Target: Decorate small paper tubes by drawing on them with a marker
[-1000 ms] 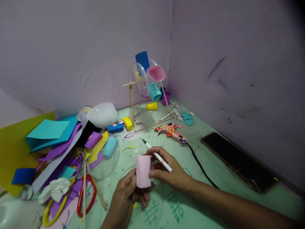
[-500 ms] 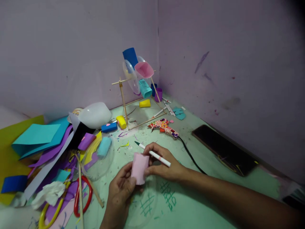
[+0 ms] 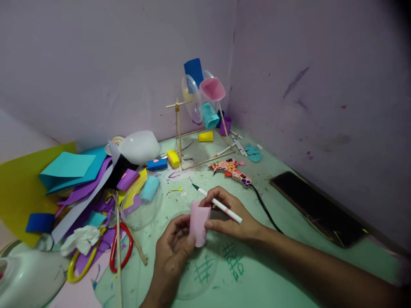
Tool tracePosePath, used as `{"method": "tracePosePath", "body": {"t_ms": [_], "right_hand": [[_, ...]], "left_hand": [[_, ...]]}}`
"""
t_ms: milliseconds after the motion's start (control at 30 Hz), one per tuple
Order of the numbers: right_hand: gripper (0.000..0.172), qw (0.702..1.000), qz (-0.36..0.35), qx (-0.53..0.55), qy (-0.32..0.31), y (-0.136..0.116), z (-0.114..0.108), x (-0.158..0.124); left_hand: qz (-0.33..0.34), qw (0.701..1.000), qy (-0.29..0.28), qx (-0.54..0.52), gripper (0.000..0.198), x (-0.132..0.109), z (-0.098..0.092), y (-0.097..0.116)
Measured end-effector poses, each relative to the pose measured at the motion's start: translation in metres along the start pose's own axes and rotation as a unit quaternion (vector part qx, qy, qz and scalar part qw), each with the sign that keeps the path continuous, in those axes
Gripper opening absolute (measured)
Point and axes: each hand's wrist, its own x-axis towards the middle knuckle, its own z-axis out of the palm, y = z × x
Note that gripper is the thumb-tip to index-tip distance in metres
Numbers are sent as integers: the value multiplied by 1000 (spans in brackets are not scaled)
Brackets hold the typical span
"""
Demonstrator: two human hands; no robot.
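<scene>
A small pink paper tube (image 3: 198,224) is held upright between both hands. My left hand (image 3: 175,252) grips its left side and lower edge, thumb across the front. My right hand (image 3: 233,216) pinches the tube's right rim, fingers at the top opening. A white marker with a dark green tip (image 3: 221,205) also lies across that hand's fingers, its tip pointing up and left. Under the hands a clear round plastic lid (image 3: 210,280) lies on the table. Behind them stands a stick frame (image 3: 179,137) carrying a wheel of clear lids (image 3: 192,100) with coloured paper cups, including a pink cup (image 3: 212,89).
A floral glue gun (image 3: 231,171) with a black cord lies beyond my right hand. To the right is a black phone-like slab (image 3: 314,209). Coloured sheets (image 3: 67,167), red-handled scissors (image 3: 130,248), yellow handles (image 3: 77,273) and white bottles (image 3: 139,147) crowd the left.
The view has swung left, so everything sits further right. Both hands still hold the pink tube, which has turned slightly. The marker stays in my right hand.
</scene>
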Motion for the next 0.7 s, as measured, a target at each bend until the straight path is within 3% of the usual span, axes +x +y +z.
{"method": "tracePosePath", "body": {"t_ms": [133, 400, 567, 700], "right_hand": [[34, 992, 41, 108, -56, 1, 2, -2], [41, 990, 42, 122, -63, 8, 3, -5], [43, 991, 39, 112, -65, 10, 4, -5], [46, 992, 12, 96, -77, 8, 5, -5]], "left_hand": [[-18, 999, -26, -5, 48, 0, 1, 0], [-16, 997, -58, 50, 52, 1, -5, -4], [-11, 1000, -19, 8, 52, -1, 1, -2], [-32, 998, 43, 13, 57, -2, 3, -3]]}}
